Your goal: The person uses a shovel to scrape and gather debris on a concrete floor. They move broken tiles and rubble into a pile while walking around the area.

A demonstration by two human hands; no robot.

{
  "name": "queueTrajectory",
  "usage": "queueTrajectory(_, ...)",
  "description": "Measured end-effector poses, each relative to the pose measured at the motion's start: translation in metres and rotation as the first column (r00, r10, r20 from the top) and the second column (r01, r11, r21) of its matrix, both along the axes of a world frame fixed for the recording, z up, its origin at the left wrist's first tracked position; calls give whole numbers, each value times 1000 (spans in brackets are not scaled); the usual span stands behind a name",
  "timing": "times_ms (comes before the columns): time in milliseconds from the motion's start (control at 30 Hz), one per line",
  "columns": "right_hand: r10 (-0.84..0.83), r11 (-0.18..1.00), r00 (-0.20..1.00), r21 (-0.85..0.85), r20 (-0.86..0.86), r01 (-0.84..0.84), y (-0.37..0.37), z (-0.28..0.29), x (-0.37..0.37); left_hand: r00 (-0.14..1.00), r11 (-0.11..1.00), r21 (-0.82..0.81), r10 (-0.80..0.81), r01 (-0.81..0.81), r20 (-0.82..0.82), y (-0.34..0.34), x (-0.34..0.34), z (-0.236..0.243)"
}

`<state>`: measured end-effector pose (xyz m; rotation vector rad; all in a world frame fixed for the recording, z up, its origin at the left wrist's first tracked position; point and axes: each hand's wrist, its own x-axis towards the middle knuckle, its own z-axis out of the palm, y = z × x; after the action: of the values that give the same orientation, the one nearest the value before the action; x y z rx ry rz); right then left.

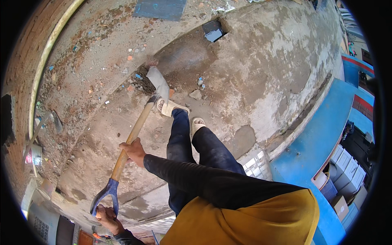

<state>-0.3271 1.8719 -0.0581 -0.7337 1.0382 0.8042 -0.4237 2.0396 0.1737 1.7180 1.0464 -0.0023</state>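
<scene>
I hold a shovel with a wooden shaft (138,125), a blue D-shaped handle (107,190) and a pale metal blade (159,85). My left hand (108,218) is closed on the D-handle near the lower edge. Higher up, my right hand (132,151) grips the wooden shaft. The blade lies beside a small dark pile of wet rubble (143,83), just in front of my sandalled left foot (168,108). Some loose stones (195,94) lie to the right of the blade.
A square opening (213,31) holds water at the top. A pale pipe (45,53) runs along the left, near a leaning tool (56,121) and a small bucket (35,155). A blue ledge (294,155) and stacked crates (345,171) are on the right.
</scene>
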Motion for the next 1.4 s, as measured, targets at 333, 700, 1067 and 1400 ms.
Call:
queueTrajectory(333, -137, 859, 979, -511, -151, 41, -278, -115, -48, 951, 805, -536, -308, 253, -13, -216, -20, -142)
queueTrajectory(700, -90, 987, 996, -132, -24, 86, -104, -42, -76, 955, 957, -11, -290, 291, 59, -121, -45, -11)
queueTrajectory(1067, -270, 853, 931, -510, -246, 112, -220, -127, -146, 881, 766, -528, -468, 367, -66, -148, -28, -137)
queueTrajectory(1400, -180, 965, 972, -219, -151, 145, 65, -83, -68, 932, 932, -103, -356, 349, -64, 79, 45, -69)
